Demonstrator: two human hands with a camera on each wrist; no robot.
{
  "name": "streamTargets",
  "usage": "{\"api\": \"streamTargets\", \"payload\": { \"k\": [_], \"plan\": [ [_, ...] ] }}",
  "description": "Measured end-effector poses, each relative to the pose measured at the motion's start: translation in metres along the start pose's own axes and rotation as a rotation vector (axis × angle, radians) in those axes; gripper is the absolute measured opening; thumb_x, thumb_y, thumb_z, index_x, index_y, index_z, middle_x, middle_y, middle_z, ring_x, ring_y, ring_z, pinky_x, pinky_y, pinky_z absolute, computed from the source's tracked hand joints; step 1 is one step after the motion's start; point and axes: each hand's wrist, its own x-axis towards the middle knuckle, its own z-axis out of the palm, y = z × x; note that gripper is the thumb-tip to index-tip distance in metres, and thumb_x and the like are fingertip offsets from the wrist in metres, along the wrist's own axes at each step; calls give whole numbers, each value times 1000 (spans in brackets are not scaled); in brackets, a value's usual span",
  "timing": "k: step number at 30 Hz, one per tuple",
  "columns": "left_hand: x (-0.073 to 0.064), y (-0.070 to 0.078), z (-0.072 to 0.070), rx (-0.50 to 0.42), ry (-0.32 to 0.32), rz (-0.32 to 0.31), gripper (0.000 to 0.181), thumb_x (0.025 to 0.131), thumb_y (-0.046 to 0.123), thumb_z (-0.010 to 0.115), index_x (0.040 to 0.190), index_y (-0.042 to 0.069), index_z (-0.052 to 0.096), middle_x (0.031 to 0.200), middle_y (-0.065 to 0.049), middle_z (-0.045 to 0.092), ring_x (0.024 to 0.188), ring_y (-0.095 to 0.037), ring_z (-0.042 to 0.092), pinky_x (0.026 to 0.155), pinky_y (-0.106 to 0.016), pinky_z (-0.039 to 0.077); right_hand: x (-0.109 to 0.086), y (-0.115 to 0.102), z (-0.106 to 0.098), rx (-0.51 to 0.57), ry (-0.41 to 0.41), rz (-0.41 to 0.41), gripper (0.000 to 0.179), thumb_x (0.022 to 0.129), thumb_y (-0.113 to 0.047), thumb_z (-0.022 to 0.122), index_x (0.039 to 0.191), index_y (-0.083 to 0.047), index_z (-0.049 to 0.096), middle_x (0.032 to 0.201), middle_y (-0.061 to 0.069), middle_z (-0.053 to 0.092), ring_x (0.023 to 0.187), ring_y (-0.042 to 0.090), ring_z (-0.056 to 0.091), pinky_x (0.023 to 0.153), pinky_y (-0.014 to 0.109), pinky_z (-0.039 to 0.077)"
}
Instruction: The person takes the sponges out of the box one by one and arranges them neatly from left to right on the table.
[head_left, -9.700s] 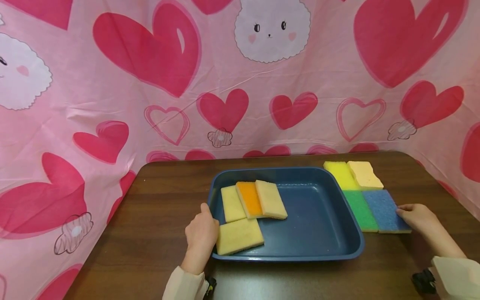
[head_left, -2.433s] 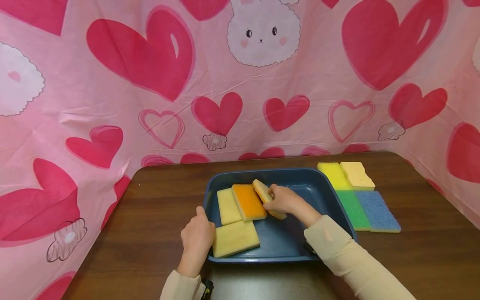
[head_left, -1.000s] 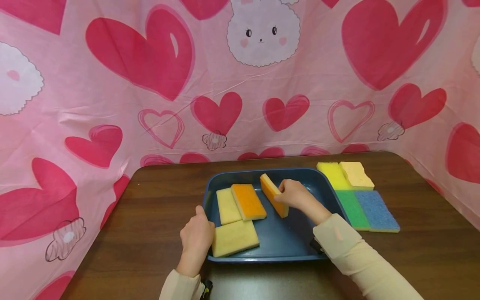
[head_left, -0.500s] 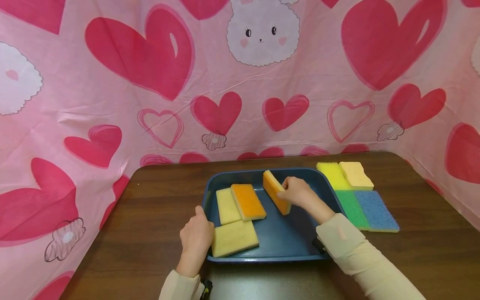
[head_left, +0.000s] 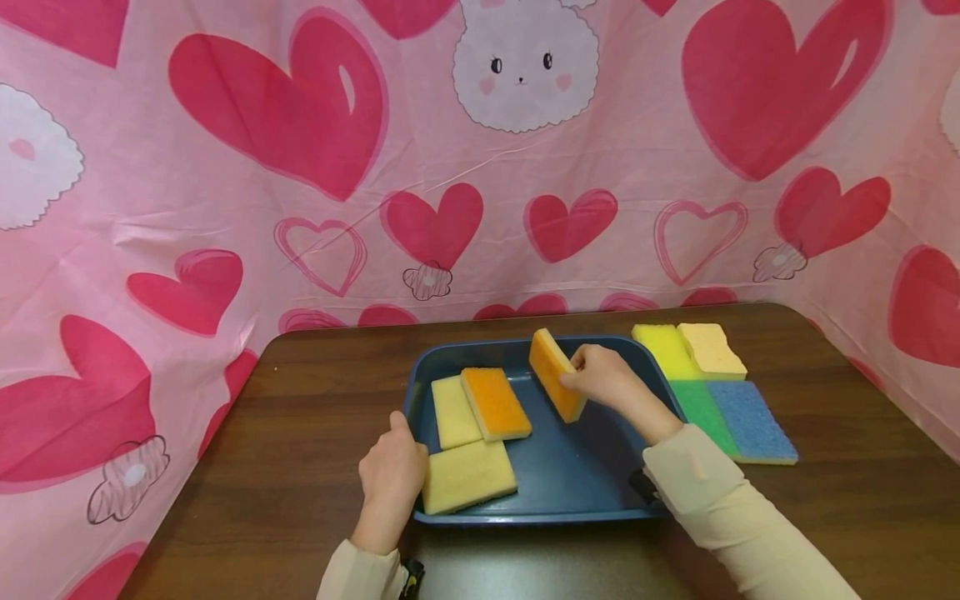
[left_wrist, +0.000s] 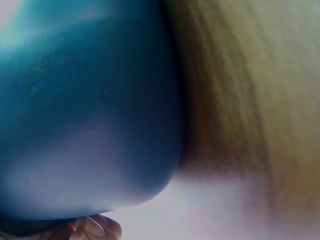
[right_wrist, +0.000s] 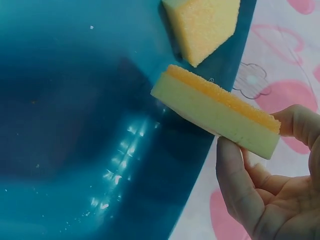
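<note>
In the head view my right hand (head_left: 609,379) pinches an orange-and-cream sponge (head_left: 551,377), tilted on edge above the blue baking pan (head_left: 585,475). The right wrist view shows thumb and fingers at one end of that sponge (right_wrist: 215,112), orange scouring layer uppermost. My left hand (head_left: 392,467) grips the pan's left rim; its fingertips (left_wrist: 95,227) show under the pan's edge in the left wrist view. Inside the pan's left part lie an orange-topped sponge (head_left: 497,404), a pale yellow sponge (head_left: 453,414) partly under it, and another pale yellow sponge (head_left: 471,477) in front.
Right of the pan, a yellow sponge (head_left: 664,350), a cream sponge with a wavy edge (head_left: 712,348), a green sponge (head_left: 705,412) and a blue sponge (head_left: 753,421) lie together on the brown wooden table (head_left: 300,467). A pink heart-print cloth (head_left: 510,167) hangs behind.
My right hand has lifted the orange-and-cream sponge off the orange-topped one, turned it on edge and moved it right and up. Earlier, this hand touched the blue sponge. The left hand stays at the rim.
</note>
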Motion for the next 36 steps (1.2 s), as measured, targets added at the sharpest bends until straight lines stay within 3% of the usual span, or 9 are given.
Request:
{"api": "streamTargets", "payload": {
  "k": [11, 20, 36],
  "plan": [
    [-1, 1, -1, -8, 11, 3, 21, 87, 12, 52, 103, -1, 45, 63, -12, 54, 53, -23, 51, 48, -36, 37, -6, 3, -16, 8, 23, -23, 29, 84, -21, 62, 98, 4, 58, 96, 20, 64, 75, 22, 59, 68, 31, 50],
    [0, 1, 0, -11, 11, 8, 23, 87, 11, 51, 106, -2, 46, 63, -13, 54, 52, -24, 51, 48, -37, 37, -13, 9, -28, 50, 49, -29, 37, 85, -20, 61, 107, 9, 55, 102, 25, 63, 79, 25, 60, 70, 34, 53],
    [0, 1, 1, -5, 23, 7, 23, 87, 11, 52, 105, -2, 46, 61, -11, 53, 51, -23, 49, 47, -35, 37, -26, 39, -56, 69, 103, -24, 47, 89, -23, 55, 117, 15, 50, 109, 32, 59, 87, 33, 60, 75, 39, 53]
  ]
}}
